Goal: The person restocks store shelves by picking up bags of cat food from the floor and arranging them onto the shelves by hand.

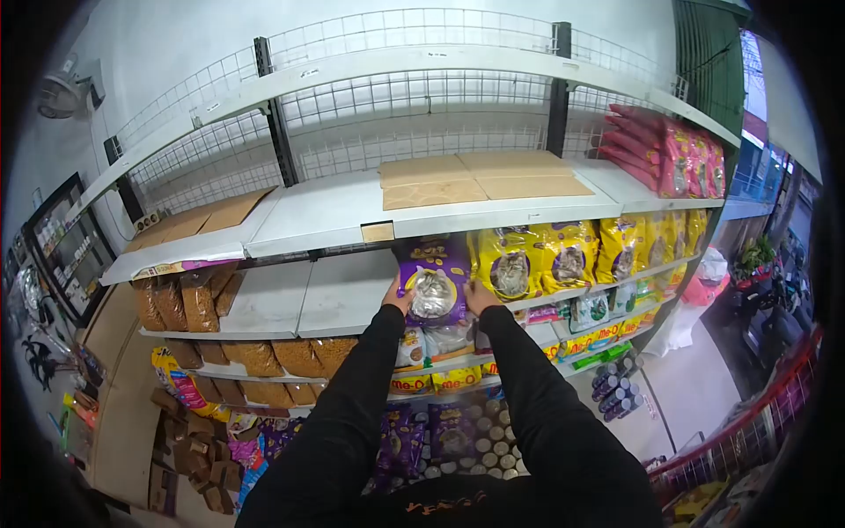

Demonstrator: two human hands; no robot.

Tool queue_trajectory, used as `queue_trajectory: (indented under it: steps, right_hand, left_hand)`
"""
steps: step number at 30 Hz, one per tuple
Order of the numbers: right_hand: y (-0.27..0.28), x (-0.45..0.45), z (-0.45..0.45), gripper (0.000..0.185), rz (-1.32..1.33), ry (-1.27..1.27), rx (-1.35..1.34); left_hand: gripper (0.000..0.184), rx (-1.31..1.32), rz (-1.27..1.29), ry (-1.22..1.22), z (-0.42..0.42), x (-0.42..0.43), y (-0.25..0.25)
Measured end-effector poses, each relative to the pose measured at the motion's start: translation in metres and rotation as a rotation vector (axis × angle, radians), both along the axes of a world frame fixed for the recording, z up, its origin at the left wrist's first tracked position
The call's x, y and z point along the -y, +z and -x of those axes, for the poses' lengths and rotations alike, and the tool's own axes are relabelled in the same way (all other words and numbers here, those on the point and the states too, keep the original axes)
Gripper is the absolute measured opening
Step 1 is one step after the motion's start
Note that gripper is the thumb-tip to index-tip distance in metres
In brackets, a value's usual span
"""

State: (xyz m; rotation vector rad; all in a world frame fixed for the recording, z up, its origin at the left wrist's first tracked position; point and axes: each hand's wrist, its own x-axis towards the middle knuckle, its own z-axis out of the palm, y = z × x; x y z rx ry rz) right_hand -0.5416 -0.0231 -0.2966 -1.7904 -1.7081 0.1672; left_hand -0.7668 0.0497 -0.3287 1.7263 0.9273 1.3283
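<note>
Between my two hands, a purple pet food bag (433, 255) stands upright on the shelf level below the top board, with a cat picture on its front. My left hand (399, 297) grips its left edge, and my right hand (480, 299) is on its right edge; some fingers are hidden behind the bag. Yellow bags (510, 264) with cat pictures stand in a row just right of it. Bare shelf surface (345, 295) lies to its left. Below, smaller yellow Me-O bags (456, 378) line a lower shelf.
Cardboard sheets (484, 180) lie on the upper shelf, with stacked pink bags (691, 158) at its right end. Clear bags of brown kibble (202, 299) fill the left side. Cans (497, 444), purple bags (400, 440) and small boxes (198, 453) are on the floor.
</note>
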Motion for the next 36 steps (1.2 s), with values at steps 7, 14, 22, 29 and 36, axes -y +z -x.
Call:
queue_trajectory:
  steps: [7,14,22,29,36]
  right_hand:
    - [-0.036,0.006,0.01,0.044,0.239,0.1,0.639]
    - [-0.025,0.003,0.006,0.054,0.157,0.128,0.684]
    - [-0.013,-0.003,0.012,0.052,0.281,0.156,0.627]
    - [-0.014,-0.011,0.012,0.054,0.305,0.157,0.656]
    - [-0.006,-0.013,0.016,0.054,0.39,0.178,0.681]
  left_hand:
    - [0.055,0.06,0.165,0.161,0.012,-0.032,-0.047]
    - [0.049,-0.127,0.102,0.304,0.001,-0.058,-0.008]
    - [0.061,-0.276,-0.041,0.266,-0.049,-0.127,0.032]
    - [0.084,-0.271,0.239,0.107,-0.046,-0.139,0.01]
    - [0.1,-0.142,0.341,-0.03,-0.045,-0.108,0.032]
